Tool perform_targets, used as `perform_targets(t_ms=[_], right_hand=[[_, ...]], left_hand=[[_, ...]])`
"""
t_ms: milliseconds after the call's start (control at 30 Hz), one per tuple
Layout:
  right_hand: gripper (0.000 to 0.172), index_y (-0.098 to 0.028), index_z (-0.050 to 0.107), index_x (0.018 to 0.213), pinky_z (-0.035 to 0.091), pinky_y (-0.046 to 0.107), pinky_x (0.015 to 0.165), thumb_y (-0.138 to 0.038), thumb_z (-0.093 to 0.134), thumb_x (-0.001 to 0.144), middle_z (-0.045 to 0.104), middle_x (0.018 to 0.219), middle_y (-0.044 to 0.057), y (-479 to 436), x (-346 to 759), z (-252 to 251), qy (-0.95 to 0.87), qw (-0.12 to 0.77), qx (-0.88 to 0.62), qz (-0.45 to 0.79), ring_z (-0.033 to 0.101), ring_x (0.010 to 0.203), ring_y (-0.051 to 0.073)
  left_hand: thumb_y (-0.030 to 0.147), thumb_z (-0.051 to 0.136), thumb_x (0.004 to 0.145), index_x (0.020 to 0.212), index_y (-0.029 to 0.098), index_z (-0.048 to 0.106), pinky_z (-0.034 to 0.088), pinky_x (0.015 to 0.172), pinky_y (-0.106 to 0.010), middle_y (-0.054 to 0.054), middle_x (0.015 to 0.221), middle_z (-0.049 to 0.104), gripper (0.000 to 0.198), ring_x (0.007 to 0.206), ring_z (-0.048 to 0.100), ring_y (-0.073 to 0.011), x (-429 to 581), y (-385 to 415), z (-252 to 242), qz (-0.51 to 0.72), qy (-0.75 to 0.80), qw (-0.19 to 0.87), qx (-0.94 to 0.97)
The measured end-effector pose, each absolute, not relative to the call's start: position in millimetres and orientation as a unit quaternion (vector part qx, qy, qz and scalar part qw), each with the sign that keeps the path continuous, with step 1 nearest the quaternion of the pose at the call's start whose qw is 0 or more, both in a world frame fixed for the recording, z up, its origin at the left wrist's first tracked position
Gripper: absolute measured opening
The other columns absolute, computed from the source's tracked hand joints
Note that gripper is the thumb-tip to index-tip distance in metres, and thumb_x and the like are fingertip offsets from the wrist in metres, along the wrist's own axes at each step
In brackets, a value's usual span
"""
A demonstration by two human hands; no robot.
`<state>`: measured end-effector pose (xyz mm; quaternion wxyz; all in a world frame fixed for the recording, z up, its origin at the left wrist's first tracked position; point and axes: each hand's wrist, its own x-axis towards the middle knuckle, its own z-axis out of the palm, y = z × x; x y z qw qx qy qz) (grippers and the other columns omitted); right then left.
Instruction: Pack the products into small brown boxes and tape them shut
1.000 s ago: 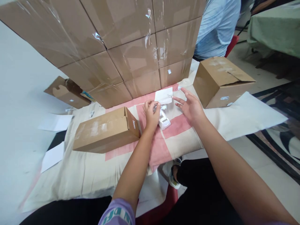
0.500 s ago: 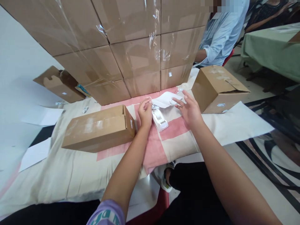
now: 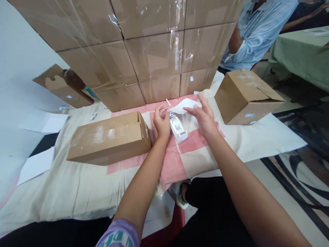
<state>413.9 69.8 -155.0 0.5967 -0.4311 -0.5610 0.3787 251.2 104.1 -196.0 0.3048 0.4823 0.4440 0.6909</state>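
My left hand (image 3: 161,121) has its fingers drawn together, with a thin white strip (image 3: 168,102) sticking up at the fingertips. A white tape dispenser (image 3: 179,129) lies on the cloth just right of it. My right hand (image 3: 205,118) is at the right end of a curled white paper (image 3: 184,105), its fingers bent against it; the exact grip is partly hidden. A small printed label (image 3: 196,92) shows at the tip of its raised finger. Some crinkled clear material (image 3: 172,115) is beside my left fingertips.
Closed cardboard boxes stand left (image 3: 108,137) and right (image 3: 250,97) of my hands. A tall stack of taped boxes (image 3: 156,55) rises behind. An open carton (image 3: 64,85) and white sheets (image 3: 37,164) lie at the left. A person's blue sleeve (image 3: 259,41) is at the back right.
My right hand has turned inward and its spread fingers have come closer together at the paper. The white strip now shows above my left fingertips. The view has shifted slightly.
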Motion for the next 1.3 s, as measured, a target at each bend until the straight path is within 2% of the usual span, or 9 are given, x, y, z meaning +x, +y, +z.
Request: perform_targets(t_ms=[267,400,500,600,833,933,1067,1300], right_hand=[[0.067,-0.045,0.042,0.151,0.063,0.045,0.092,-0.066,0.059,0.09,0.019,0.169,-0.005,83,388,-153,-0.603,0.561,-0.432,0.367,0.054,0.137,0.036],[0.066,-0.046,0.042,0.15,0.064,0.045,0.089,-0.068,0.057,0.09,0.019,0.169,-0.004,87,384,-155,-0.612,0.553,-0.431,0.366,0.058,0.133,0.035],[0.065,-0.045,0.044,0.148,0.064,0.044,0.087,-0.067,0.06,0.089,0.021,0.168,-0.003,85,383,-155,-0.604,0.554,-0.436,0.372,0.063,0.127,0.033],[0.064,-0.045,0.046,0.148,0.064,0.045,0.087,-0.067,0.06,0.089,0.024,0.167,-0.002,82,384,-155,-0.608,0.546,-0.446,0.366,0.064,0.125,0.033],[0.067,-0.045,0.043,0.15,0.064,0.045,0.088,-0.071,0.057,0.089,0.023,0.168,-0.002,83,386,-156,-0.631,0.521,-0.464,0.339,0.058,0.132,0.035],[0.067,-0.044,0.042,0.151,0.063,0.045,0.091,-0.07,0.056,0.09,0.024,0.168,-0.001,83,384,-154,-0.638,0.516,-0.465,0.333,0.055,0.135,0.034],[0.066,-0.046,0.04,0.152,0.062,0.048,0.093,-0.067,0.055,0.092,0.022,0.168,-0.001,81,381,-151,-0.642,0.511,-0.462,0.336,0.06,0.13,0.034],[0.067,-0.045,0.039,0.152,0.062,0.048,0.09,-0.07,0.054,0.091,0.02,0.169,-0.001,83,386,-153,-0.632,0.511,-0.474,0.34,0.06,0.129,0.035]], left_hand=[[0.026,0.06,0.093,0.109,0.026,0.064,0.052,0.101,-0.037,-0.004,0.112,0.072,0.017,0.115,0.066,-0.0204,250,105,-201,0.64,0.461,0.254,0.559],[0.015,0.064,0.084,0.112,0.026,0.064,0.047,0.104,-0.039,-0.004,0.118,0.07,0.03,0.118,0.061,-0.022,248,102,-199,0.621,0.512,0.21,0.555],[0.009,0.066,0.078,0.114,0.026,0.065,0.044,0.104,-0.042,-0.003,0.109,0.073,0.04,0.117,0.059,-0.0243,248,100,-194,0.581,0.563,0.2,0.552],[0.013,0.066,0.083,0.113,0.027,0.067,0.041,0.104,-0.044,-0.002,0.097,0.075,0.033,0.113,0.06,-0.0248,247,96,-188,0.557,0.575,0.185,0.571],[0.025,0.065,0.093,0.099,0.027,0.073,0.037,0.106,-0.043,-0.001,0.102,0.077,0.01,0.108,0.063,-0.0232,248,90,-183,0.551,0.544,0.152,0.615],[0.023,0.063,0.094,0.096,0.028,0.074,0.037,0.104,-0.042,0.0,0.103,0.077,0.012,0.106,0.063,-0.023,247,91,-184,0.545,0.542,0.138,0.625],[0.02,0.059,0.095,0.098,0.028,0.073,0.039,0.101,-0.041,-0.001,0.105,0.077,0.016,0.107,0.063,-0.0231,245,92,-183,0.532,0.54,0.136,0.638],[0.017,0.061,0.091,0.099,0.028,0.075,0.037,0.104,-0.043,-0.001,0.106,0.078,0.019,0.109,0.065,-0.023,245,93,-183,0.524,0.541,0.15,0.64]])
